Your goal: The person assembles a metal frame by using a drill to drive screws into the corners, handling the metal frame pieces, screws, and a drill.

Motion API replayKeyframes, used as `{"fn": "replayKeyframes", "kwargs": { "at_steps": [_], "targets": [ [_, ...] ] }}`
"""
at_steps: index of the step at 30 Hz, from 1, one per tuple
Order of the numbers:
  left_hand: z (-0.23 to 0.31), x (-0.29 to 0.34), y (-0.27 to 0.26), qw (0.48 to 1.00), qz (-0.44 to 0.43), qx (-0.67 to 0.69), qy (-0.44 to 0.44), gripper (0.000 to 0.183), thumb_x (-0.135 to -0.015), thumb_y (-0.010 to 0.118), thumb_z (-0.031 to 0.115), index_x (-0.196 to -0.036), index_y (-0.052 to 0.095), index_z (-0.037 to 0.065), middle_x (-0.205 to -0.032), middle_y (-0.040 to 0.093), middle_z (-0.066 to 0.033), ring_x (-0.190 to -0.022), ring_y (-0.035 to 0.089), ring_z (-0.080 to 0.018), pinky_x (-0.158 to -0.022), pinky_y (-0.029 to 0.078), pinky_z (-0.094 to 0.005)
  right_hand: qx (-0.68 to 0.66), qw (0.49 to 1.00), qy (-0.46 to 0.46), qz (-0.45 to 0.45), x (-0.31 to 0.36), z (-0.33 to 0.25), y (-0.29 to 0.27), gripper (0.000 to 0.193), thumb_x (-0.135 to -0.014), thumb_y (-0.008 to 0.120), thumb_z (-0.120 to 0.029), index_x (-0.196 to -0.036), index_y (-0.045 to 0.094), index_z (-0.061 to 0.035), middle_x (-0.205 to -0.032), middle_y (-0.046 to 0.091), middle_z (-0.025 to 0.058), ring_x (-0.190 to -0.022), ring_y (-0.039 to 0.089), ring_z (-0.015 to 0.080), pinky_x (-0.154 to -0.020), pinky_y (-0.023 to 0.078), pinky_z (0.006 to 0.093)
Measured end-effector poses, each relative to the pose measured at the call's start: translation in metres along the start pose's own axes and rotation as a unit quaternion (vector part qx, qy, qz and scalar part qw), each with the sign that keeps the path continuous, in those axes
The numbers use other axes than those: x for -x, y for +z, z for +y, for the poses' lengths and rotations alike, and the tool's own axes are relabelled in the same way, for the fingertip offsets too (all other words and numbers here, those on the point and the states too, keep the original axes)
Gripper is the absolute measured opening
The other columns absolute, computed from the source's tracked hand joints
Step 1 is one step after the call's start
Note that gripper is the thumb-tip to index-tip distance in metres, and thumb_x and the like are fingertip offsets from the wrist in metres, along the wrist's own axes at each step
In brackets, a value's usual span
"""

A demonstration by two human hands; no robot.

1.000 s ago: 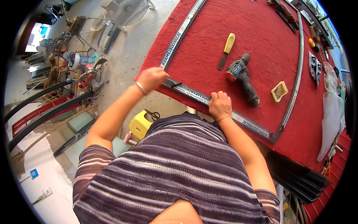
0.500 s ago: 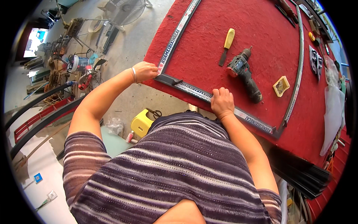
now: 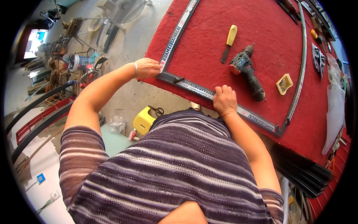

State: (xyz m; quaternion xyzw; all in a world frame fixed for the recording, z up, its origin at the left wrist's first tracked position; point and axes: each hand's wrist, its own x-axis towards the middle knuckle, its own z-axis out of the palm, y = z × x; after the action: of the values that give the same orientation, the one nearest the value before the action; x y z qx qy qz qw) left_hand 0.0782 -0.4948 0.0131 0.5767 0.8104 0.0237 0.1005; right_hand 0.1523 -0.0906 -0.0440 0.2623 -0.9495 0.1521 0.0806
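Observation:
A dark metal frame (image 3: 257,119) with printed film strips lies flat on a red cloth-covered table, its near bar along the table's front edge. At its near left corner my left hand (image 3: 147,68) closes its fingers on the left bar; the fingertips are partly hidden. My right hand (image 3: 225,100) is wrapped over the middle of the near bar, its thumb out of sight. Between the hands, a small dark piece (image 3: 179,80) sticks up from the near bar. Inside the frame lie a yellow-handled chisel or scraper (image 3: 230,39) and a cordless drill (image 3: 247,71).
A small cream tray (image 3: 284,84) of tiny parts sits inside the frame at right. Clear plastic (image 3: 333,115) hangs at the table's right side, above dark profiles (image 3: 298,171). A yellow stool (image 3: 143,121) and scissors (image 3: 157,111) are below the front edge. A fan (image 3: 125,9) stands far left.
The view has shifted slightly, and the table's things appear a little further right. Both hands keep their places on the frame.

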Motion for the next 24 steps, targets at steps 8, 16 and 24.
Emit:
{"fn": "replayKeyframes", "kwargs": {
  "at_steps": [8, 16, 24],
  "targets": [
    [0.012, 0.012, 0.007, 0.988, 0.063, 0.06, -0.125, 0.009, -0.077, 0.067, 0.012, -0.081, 0.059, 0.01, -0.084, 0.055, -0.0053, -0.082, 0.059, -0.0224, -0.071, 0.052, -0.0347, -0.003, 1.0, -0.002, -0.001, -0.001, 0.0, 0.0, 0.018, -0.075, 0.064, -0.02, -0.086, 0.051, -0.0144, -0.083, 0.048, 0.0069, -0.081, 0.052, 0.0264, -0.068, 0.042, 0.0396],
    [0.009, 0.006, -0.005, 0.993, 0.03, 0.061, -0.094, 0.009, -0.079, 0.066, 0.014, -0.082, 0.06, 0.01, -0.085, 0.055, -0.0049, -0.082, 0.059, -0.023, -0.074, 0.051, -0.0343, -0.006, 1.0, 0.001, -0.009, -0.001, -0.001, -0.001, 0.017, -0.075, 0.063, -0.02, -0.087, 0.052, -0.0146, -0.084, 0.048, 0.0067, -0.081, 0.052, 0.0264, -0.069, 0.042, 0.0395],
    [0.009, -0.006, 0.012, 0.981, 0.016, 0.048, -0.186, 0.012, -0.081, 0.064, 0.015, -0.085, 0.057, 0.006, -0.086, 0.056, -0.0091, -0.079, 0.06, -0.027, -0.074, 0.051, -0.0367, -0.01, 1.0, 0.001, -0.015, -0.001, 0.0, -0.001, 0.018, -0.074, 0.063, -0.02, -0.087, 0.052, -0.0147, -0.084, 0.048, 0.0066, -0.082, 0.052, 0.0264, -0.07, 0.042, 0.0396]
  ]
}}
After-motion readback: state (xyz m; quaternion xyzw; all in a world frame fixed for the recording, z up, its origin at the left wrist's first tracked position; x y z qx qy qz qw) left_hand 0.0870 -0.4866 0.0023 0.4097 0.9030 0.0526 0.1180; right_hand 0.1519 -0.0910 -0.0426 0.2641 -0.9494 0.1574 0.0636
